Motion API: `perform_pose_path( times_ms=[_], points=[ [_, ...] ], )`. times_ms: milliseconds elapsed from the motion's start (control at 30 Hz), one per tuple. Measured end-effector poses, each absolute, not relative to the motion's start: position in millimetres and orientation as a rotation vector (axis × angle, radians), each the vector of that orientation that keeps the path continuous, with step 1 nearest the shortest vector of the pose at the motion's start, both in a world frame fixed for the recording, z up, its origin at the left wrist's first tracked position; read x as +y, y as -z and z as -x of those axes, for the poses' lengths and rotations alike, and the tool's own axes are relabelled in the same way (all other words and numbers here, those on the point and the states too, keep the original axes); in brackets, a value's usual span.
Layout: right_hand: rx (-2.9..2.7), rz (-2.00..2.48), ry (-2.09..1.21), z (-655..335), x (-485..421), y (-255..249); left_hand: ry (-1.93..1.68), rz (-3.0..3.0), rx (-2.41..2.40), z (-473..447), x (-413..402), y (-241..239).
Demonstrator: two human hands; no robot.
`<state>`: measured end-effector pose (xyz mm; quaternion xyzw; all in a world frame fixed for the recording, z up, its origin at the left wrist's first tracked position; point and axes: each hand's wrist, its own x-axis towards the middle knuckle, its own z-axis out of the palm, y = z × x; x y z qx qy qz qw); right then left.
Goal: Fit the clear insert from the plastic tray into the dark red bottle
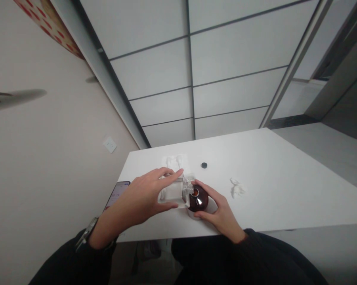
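A dark brown bottle stands open-mouthed near the front edge of the white table. My right hand is wrapped round its right side and holds it. My left hand grips a clear plastic container and tilts its spout against the bottle's mouth. A wristwatch sits on my left wrist. A small black cap lies on the table behind the bottle.
A crumpled white tissue lies to the right of the bottle. A clear plastic packet lies behind my left hand. A phone with a lit screen rests at the table's left edge. A wall socket sits on the left wall.
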<state>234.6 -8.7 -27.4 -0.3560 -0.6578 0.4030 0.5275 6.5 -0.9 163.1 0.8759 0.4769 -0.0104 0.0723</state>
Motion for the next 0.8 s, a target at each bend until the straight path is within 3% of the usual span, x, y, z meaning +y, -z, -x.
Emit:
perform_pose_path(
  times_ms=[800],
  points=[
    [-1.584, 0.843, -0.963, -235.8, -8.6, 25.6, -0.001, -2.684, 1.384, -5.5, -1.2, -164.1]
  ],
)
